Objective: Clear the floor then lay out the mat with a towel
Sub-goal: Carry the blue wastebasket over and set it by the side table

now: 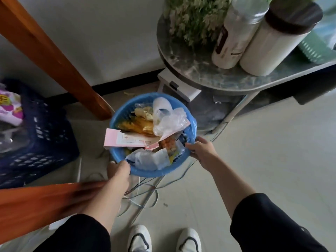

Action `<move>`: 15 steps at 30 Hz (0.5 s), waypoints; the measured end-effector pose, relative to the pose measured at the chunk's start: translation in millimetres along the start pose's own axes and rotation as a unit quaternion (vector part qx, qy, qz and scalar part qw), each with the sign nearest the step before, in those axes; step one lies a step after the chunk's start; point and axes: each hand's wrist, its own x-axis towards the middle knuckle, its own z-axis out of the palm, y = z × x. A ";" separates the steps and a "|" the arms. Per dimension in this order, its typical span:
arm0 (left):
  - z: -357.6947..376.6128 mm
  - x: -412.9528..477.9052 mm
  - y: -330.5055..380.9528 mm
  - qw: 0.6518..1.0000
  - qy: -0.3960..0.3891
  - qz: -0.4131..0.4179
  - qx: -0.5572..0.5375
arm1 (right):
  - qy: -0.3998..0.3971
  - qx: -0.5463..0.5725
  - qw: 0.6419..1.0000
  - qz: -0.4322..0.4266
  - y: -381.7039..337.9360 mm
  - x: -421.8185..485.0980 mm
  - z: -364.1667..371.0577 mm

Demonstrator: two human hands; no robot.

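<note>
A round blue plastic waste basket [145, 172] sits in the middle of the view, full of wrappers, clear plastic bags, a pink card and yellow packets. My left hand [119, 169] grips its near rim at the lower left. My right hand [201, 149] holds the rim on the right side, fingers curled over the edge. Both forearms come in from below in black sleeves. No mat or towel is in sight.
A dark blue crate [45, 131] with bags stands at the left. A slanted wooden beam [54, 57] crosses the upper left. A marble-topped table [209, 77] at the upper right carries two white jars and a plant. Loose cables [145, 193] trail over the tiled floor near my white shoes.
</note>
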 end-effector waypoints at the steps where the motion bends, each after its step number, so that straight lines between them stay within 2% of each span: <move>1: 5.5 8.6 -1.9 1.000 0.008 0.011 -0.003 | -0.005 -0.003 1.000 -0.007 4.8 8.7 1.7; 7: 19.6 35.5 1.5 0.996 0.044 0.062 0.040 | -0.024 0.001 0.999 -0.034 20.6 45.5 8.5; 9: 19.9 35.4 3.7 0.995 0.051 0.068 0.048 | -0.022 -0.030 0.999 -0.032 23.5 48.5 8.9; 13: 21.3 5.7 10.1 0.991 0.071 0.067 0.091 | 0.056 -0.213 0.974 -0.060 16.7 27.9 7.0; 15: 21.7 -27.7 12.5 0.981 0.080 0.121 0.129 | 0.072 -0.296 0.946 -0.108 9.2 0.2 0.8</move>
